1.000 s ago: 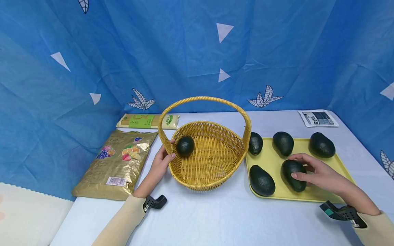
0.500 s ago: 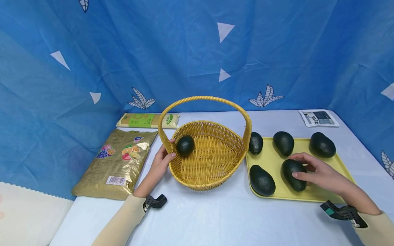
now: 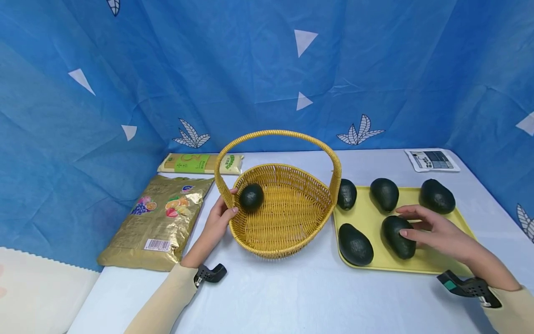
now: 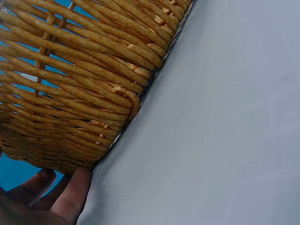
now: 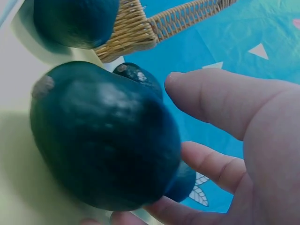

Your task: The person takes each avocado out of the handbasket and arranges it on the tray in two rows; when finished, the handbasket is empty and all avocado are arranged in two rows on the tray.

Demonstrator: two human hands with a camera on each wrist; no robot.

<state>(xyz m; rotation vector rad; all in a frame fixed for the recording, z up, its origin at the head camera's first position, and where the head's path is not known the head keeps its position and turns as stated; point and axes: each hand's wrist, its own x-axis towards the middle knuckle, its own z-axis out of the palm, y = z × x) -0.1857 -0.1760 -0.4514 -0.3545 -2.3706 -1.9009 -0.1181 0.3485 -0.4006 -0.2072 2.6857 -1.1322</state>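
A yellow wicker basket (image 3: 288, 218) with a tall arched handle stands mid-table, with one dark avocado (image 3: 251, 198) inside at its left. My left hand (image 3: 217, 220) holds the basket's left side near the handle base; in the left wrist view its fingertips meet the woven wall (image 4: 79, 93). At the right, my right hand (image 3: 440, 235) reaches around an avocado (image 3: 398, 237) on the yellow tray (image 3: 371, 204). In the right wrist view the thumb stands off that avocado (image 5: 105, 136), while other fingers are at its far side and underneath.
Several more avocados lie on the tray, one (image 3: 355, 245) at its front left. Left of the basket lie a gold fruit-print bag (image 3: 160, 222) and a noodle pack (image 3: 187, 164). A white-and-grey pouch (image 3: 431, 160) is at the back right. Blue cloth (image 3: 267, 79) walls the table's back.
My right hand has shifted slightly right and away, its thumb drawing back over the avocado, which stays in place. The left hand and basket have stayed still.
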